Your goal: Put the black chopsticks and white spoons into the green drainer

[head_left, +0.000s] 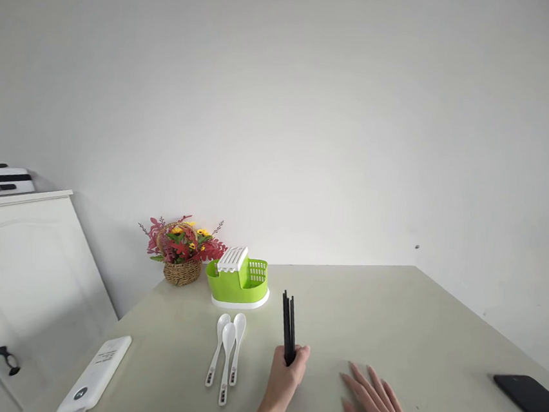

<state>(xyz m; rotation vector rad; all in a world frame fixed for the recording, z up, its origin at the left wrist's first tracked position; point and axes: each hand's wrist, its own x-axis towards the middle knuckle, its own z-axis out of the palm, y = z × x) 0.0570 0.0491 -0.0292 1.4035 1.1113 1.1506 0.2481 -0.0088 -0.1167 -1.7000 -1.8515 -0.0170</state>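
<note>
My left hand grips a bundle of black chopsticks, holding them upright above the pale table. My right hand lies flat on the table with fingers spread, holding nothing. Three white spoons lie side by side just left of my left hand. Behind them stands a green cutlery holder with a white slotted insert and white base.
A wicker basket of red and yellow flowers sits at the table's back left corner. A white power bank lies near the left edge. A black phone lies at the right edge. A white cabinet stands to the left.
</note>
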